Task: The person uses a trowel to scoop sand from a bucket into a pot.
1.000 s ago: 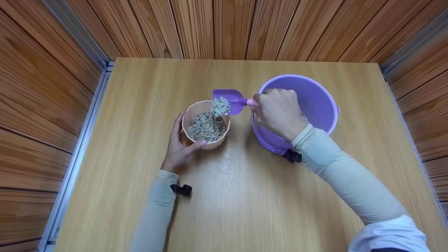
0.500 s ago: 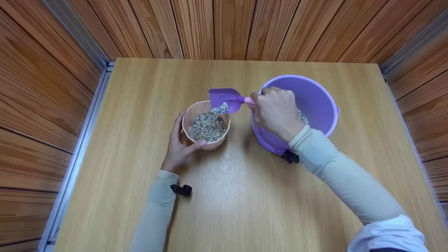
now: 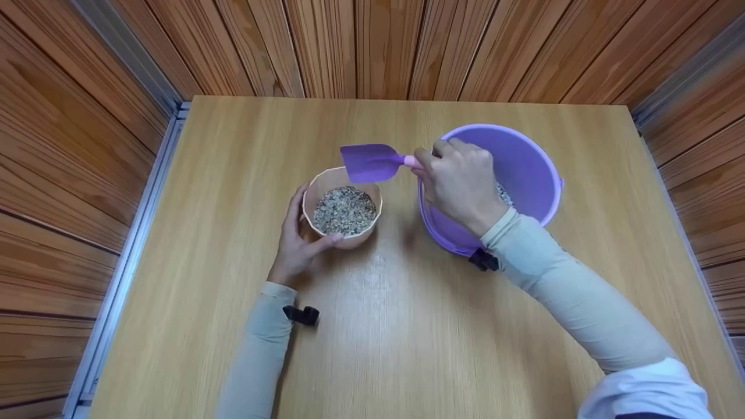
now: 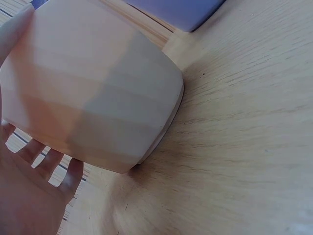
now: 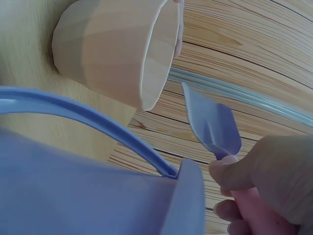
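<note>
My left hand (image 3: 297,247) grips a peach faceted flowerpot (image 4: 98,88) from its left side, thumb at the near rim and fingers round the far side. Inside the pot lies speckled grey gravel (image 3: 344,210). A toy shovel (image 3: 371,163) with a purple blade and pink handle is in my right hand (image 3: 463,183), the fingers curled round the handle. Its blade is tilted over the pot's back rim and carries no visible gravel. Below and behind my right hand stands a purple bucket (image 3: 527,169), with some gravel showing inside; the hand and forearm hide part of it.
The bucket's handle (image 5: 93,115) hangs down on its near side in the right wrist view. Pot and bucket stand on a wooden table (image 3: 372,337). Wood-plank walls (image 3: 384,46) and a metal rail (image 3: 125,267) border it.
The gravel on the shovel has slid off into the pot. The blade has tipped and moved slightly left and away from me. My left hand and the pot have stayed put.
</note>
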Demonstrator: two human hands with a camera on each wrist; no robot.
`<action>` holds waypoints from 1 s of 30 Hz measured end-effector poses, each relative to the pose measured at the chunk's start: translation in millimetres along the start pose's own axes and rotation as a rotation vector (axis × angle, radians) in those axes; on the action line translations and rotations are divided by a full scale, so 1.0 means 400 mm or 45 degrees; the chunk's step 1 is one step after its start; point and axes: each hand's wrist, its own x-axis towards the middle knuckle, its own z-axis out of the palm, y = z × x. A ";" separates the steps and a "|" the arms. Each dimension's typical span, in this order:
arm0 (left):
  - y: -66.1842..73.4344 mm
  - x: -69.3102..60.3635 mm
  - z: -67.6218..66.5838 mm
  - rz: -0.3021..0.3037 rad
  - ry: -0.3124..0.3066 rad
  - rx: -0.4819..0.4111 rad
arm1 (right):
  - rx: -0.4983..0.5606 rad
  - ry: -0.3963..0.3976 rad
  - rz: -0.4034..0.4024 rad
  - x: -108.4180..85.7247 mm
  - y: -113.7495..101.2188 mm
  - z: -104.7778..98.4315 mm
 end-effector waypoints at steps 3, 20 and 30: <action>0.000 -0.001 0.000 0.000 0.000 -0.007 | 0.016 0.025 -0.001 -0.003 0.003 -0.001; -0.003 0.000 0.002 0.005 -0.003 -0.042 | 0.369 -0.244 0.228 -0.017 0.039 -0.065; -0.030 0.002 -0.006 -0.008 0.017 0.028 | 0.447 -0.287 0.263 -0.048 0.096 -0.101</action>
